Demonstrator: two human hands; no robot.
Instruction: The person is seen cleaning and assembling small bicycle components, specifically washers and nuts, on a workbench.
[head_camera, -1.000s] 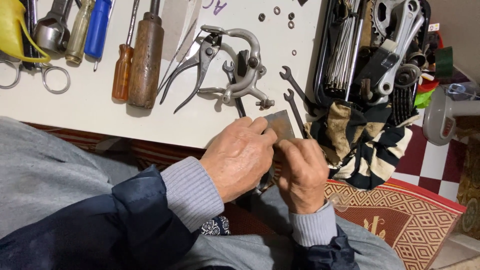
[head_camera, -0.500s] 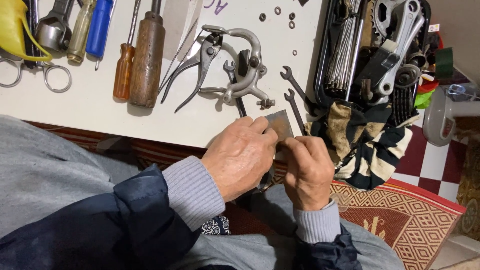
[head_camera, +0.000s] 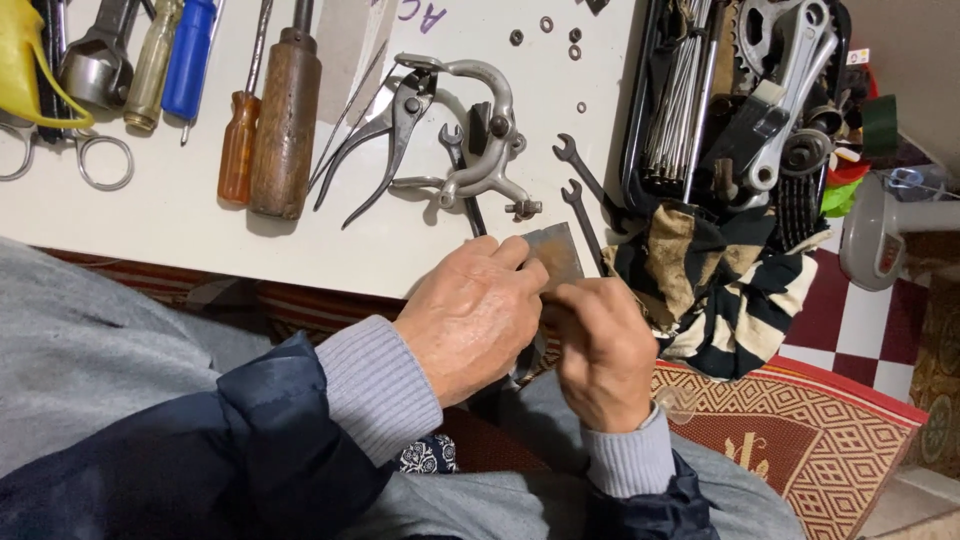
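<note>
**Presently: bench edge, small metal plate held in both hands**

Item 1. Plate (head_camera: 553, 255): a small, dull grey, squarish piece of flat metal, lying at the near edge of the white table (head_camera: 180, 225), its near half hidden by fingers.

Item 2. Left hand (head_camera: 472, 315): curled over the plate from the left, fingertips pressing on its near corner, grasping it against the table edge. Grey cuff and dark blue sleeve behind.

Item 3. Right hand (head_camera: 600, 350): closed, thumb and forefinger pinched at the plate's near right edge. Whether something small sits in that pinch cannot be told; the fingers cover it.

Item 4. Nearby on the table: two small spanners (head_camera: 585, 200) just beyond the plate; a brake caliper (head_camera: 480, 140); pliers (head_camera: 385, 130); a wooden-handled screwdriver (head_camera: 285, 120), an orange one beside it; loose washers (head_camera: 545, 30) farther back. To the right, a black tray (head_camera: 640, 110) of tools and a striped cloth (head_camera: 715, 290) hanging off the edge.

Handling note, as a judgement: work this fine goes best with the plate kept flat and braced against the table edge, the left hand acting as the clamp and the right making only small moves. The plate looks thin and sharp-cornered, so fingertips belong on its faces, not its edges. Loose washers should stay well back.
</note>
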